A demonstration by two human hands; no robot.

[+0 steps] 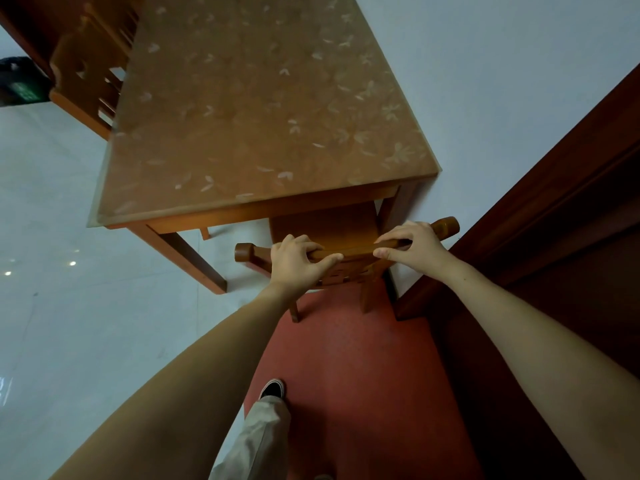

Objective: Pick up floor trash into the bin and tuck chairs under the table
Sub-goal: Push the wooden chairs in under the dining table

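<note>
At the table [263,109] end, left hand [296,261] and right hand [412,249] both wrapped tight on the chair [325,226] top bar, seat partly under.

Dim, flat indoor light. Small bright glare spots on glossy floor tile [41,268] at left. Soft shadows beneath table [263,109]. Strong wide-angle stretching at edges; slight softness overall.
</note>
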